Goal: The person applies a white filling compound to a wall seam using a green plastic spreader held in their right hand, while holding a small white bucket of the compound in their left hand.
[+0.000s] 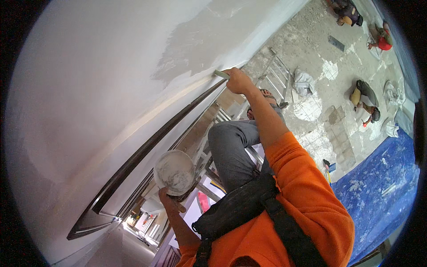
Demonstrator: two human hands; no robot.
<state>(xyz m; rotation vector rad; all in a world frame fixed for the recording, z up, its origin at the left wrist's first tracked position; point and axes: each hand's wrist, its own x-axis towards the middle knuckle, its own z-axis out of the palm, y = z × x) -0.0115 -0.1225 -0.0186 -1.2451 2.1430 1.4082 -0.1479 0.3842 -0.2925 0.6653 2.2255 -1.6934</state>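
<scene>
My right hand (239, 81) fingers pinch the trowel (221, 74) against the white wall (111, 66) at 12 o'clock; keep its blade flat. Left hand (169, 201) fingers wrap the plaster bowl (174, 172) at 7 o'clock.

Open white wall (89, 66) above the dark curved trim (147, 149); below, the bent knee (229, 142) and ladder rungs (278, 69) crowd the passage beside it
</scene>
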